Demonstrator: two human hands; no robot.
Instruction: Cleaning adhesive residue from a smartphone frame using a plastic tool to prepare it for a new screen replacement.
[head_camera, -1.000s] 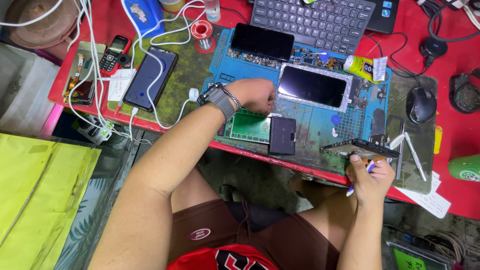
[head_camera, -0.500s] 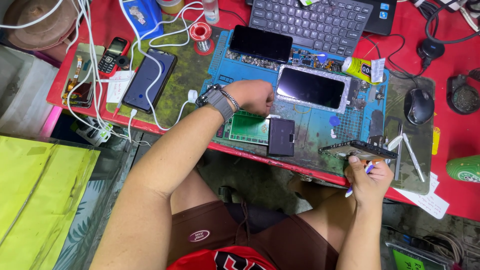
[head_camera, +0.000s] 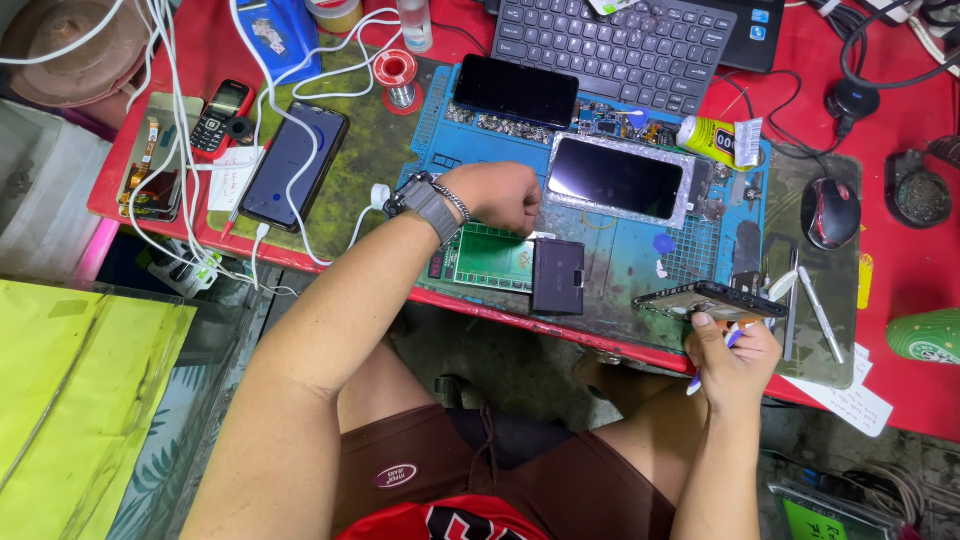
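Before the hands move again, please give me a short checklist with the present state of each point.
1. Right hand grips the phone frame: ok.
2. Frame kept level: not ok, it is tilted.
3. Pen also in the right hand: ok.
4. Left hand, closed, rests on the blue mat above the green board: ok.
5. What the left fingers hold: cannot tell.
6. Black battery lies apart from both hands: ok.
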